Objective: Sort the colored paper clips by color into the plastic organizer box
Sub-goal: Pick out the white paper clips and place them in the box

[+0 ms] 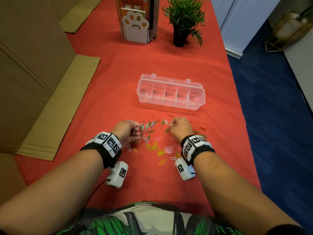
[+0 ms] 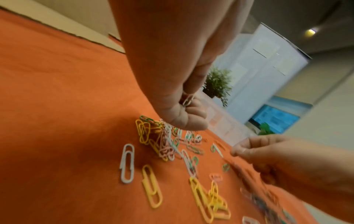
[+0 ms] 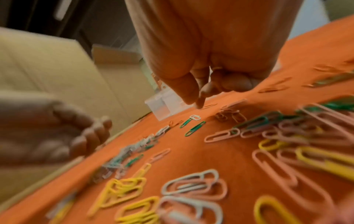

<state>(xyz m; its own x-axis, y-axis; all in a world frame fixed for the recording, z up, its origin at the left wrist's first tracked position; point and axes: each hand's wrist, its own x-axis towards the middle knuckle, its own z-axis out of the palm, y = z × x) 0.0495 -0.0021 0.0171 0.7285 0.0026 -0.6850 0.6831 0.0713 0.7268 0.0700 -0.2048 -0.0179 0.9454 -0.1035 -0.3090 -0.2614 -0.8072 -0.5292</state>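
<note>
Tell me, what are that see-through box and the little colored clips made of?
The organizer box looks like clear, glossy hard plastic: the red cloth shows through its walls and dividers. The paper clips seem to be bent wire with a matte colored coating, probably plastic; their core isn't visible.

Both forearms are bare. Each wrist carries a black strap (image 1: 201, 150) topped with white blocks printed with black-and-white square markers (image 1: 108, 141). A white camera box (image 1: 117, 174) hangs under each wrist, bearing another marker; a thin black cable (image 1: 94, 189) runs from the left one. The shirt (image 1: 135, 221) shows green, white and black patterns.
</note>
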